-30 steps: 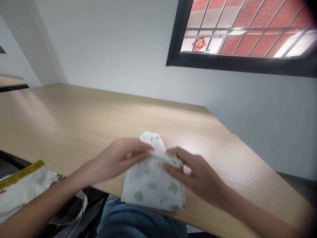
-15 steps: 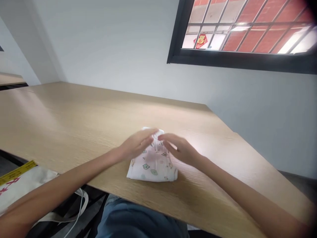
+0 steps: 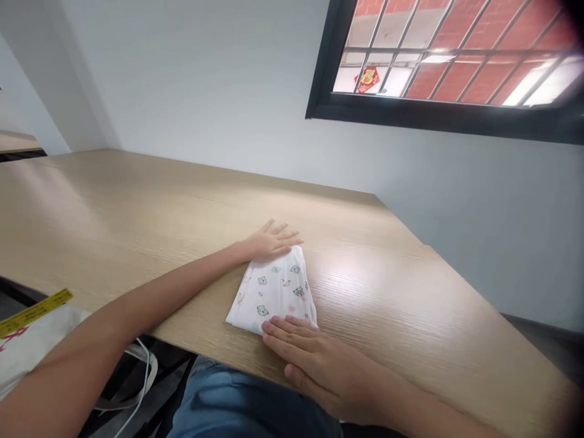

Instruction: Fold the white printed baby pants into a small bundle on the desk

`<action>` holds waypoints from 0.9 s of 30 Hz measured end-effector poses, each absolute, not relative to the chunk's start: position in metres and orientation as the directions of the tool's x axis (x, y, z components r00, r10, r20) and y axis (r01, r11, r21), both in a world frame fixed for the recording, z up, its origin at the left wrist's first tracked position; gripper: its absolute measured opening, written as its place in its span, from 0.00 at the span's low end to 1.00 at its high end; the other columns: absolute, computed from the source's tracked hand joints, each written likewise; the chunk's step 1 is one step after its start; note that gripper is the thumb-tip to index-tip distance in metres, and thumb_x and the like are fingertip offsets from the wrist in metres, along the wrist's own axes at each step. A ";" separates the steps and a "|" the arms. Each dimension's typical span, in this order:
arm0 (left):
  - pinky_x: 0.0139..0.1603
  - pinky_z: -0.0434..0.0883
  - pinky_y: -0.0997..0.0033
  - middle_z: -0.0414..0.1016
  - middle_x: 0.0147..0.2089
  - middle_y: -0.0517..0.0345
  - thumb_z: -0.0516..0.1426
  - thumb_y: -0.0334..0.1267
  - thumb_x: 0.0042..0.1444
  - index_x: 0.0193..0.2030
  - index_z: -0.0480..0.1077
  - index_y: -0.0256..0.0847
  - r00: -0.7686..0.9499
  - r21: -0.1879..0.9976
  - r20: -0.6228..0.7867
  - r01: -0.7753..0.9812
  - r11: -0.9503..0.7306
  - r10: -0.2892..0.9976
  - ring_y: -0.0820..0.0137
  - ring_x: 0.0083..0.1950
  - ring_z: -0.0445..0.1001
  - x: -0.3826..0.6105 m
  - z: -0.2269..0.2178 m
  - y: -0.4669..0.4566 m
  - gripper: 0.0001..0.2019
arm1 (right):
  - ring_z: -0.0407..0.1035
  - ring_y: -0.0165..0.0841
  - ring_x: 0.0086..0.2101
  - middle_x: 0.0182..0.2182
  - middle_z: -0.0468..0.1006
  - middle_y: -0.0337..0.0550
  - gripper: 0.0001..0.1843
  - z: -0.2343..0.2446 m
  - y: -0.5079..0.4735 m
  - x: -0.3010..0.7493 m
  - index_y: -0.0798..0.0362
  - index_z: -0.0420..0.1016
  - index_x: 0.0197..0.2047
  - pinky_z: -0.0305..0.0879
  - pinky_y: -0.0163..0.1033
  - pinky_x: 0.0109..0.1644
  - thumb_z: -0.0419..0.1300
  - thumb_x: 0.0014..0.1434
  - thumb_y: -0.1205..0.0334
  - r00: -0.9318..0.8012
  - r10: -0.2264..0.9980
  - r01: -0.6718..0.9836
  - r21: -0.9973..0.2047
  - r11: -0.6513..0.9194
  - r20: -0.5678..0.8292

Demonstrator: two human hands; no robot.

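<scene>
A folded white cloth (image 3: 278, 286) printed with small cartoon animal faces lies flat on the wooden table (image 3: 182, 201), close to its front edge. My left hand (image 3: 274, 240) rests over the cloth's far edge, palm down, with fingers spread and pointing right. At the near right corner, my right hand (image 3: 314, 353) lies flat, its fingertips touching the cloth's near edge. Neither hand grips the cloth. Parts of its far and near edges are hidden under the hands.
A whitish bag (image 3: 41, 340) with red marks and a yellow strip (image 3: 34, 313) sits at the lower left, below the table edge. White wall and a barred window (image 3: 438, 61) stand behind the table. My legs in blue trousers (image 3: 246, 401) are under the front edge.
Both hands were raised close together above the cloth's far part. The left has come down on the far edge; the right has moved toward me onto the near edge.
</scene>
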State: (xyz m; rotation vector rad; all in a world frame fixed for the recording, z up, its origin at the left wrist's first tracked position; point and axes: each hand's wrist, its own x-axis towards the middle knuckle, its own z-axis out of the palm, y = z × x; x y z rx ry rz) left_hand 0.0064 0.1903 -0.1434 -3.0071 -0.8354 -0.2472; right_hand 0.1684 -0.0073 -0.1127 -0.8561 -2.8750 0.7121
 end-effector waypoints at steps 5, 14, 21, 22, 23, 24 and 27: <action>0.63 0.37 0.47 0.45 0.66 0.50 0.38 0.38 0.64 0.64 0.49 0.39 0.709 0.010 0.266 0.675 -0.738 0.653 0.59 0.67 0.41 -0.008 -0.131 0.186 0.22 | 0.51 0.31 0.58 0.58 0.60 0.43 0.21 -0.104 -0.013 0.175 0.55 0.57 0.60 0.49 0.38 0.62 0.43 0.65 0.63 -0.844 0.535 0.475 -0.529 0.704 -0.045; 0.59 0.57 0.62 0.55 0.63 0.53 0.46 0.55 0.58 0.63 0.53 0.42 0.756 0.241 0.052 0.625 -0.742 0.653 0.61 0.62 0.56 -0.060 -0.126 0.052 0.29 | 0.47 0.44 0.59 0.57 0.61 0.52 0.22 -0.134 0.043 0.187 0.57 0.60 0.58 0.50 0.56 0.60 0.48 0.61 0.61 -0.732 0.652 0.607 -0.247 0.756 0.197; 0.65 0.45 0.54 0.41 0.67 0.52 0.58 0.61 0.43 0.66 0.39 0.44 0.830 0.388 0.075 0.487 -0.783 0.553 0.57 0.66 0.45 -0.080 -0.155 0.014 0.49 | 0.35 0.50 0.61 0.62 0.49 0.55 0.50 -0.140 0.000 0.198 0.58 0.42 0.65 0.45 0.58 0.61 0.59 0.48 0.42 -0.790 0.607 0.554 -0.329 0.765 0.080; 0.65 0.45 0.55 0.45 0.66 0.54 0.57 0.57 0.47 0.66 0.41 0.46 0.835 0.402 0.089 0.469 -0.786 0.543 0.59 0.66 0.47 -0.081 -0.156 0.011 0.44 | 0.36 0.51 0.61 0.62 0.50 0.57 0.53 -0.139 -0.008 0.198 0.60 0.42 0.65 0.45 0.58 0.60 0.61 0.45 0.42 -0.797 0.599 0.547 -0.327 0.770 0.076; 0.65 0.47 0.57 0.49 0.65 0.56 0.56 0.52 0.51 0.65 0.46 0.48 0.832 0.418 0.107 0.459 -0.784 0.544 0.62 0.64 0.51 -0.081 -0.156 0.009 0.36 | 0.38 0.51 0.61 0.61 0.51 0.58 0.54 -0.139 -0.014 0.199 0.61 0.42 0.65 0.45 0.57 0.60 0.63 0.44 0.45 -0.802 0.593 0.543 -0.324 0.775 0.075; 0.64 0.50 0.60 0.55 0.63 0.58 0.53 0.46 0.56 0.62 0.53 0.50 0.823 0.443 0.123 0.455 -0.772 0.555 0.65 0.63 0.55 -0.080 -0.154 0.008 0.28 | 0.40 0.51 0.60 0.60 0.53 0.59 0.53 -0.138 -0.017 0.199 0.62 0.43 0.65 0.47 0.56 0.60 0.63 0.44 0.48 -0.800 0.594 0.543 -0.324 0.775 0.082; 0.60 0.56 0.65 0.62 0.59 0.62 0.48 0.36 0.60 0.52 0.67 0.51 0.756 0.588 0.134 0.461 -0.665 0.641 0.68 0.59 0.61 -0.074 -0.143 0.015 0.15 | 0.56 0.48 0.55 0.55 0.63 0.58 0.43 -0.135 -0.015 0.201 0.60 0.51 0.62 0.57 0.50 0.56 0.62 0.45 0.57 -0.747 0.647 0.559 -0.386 0.734 0.151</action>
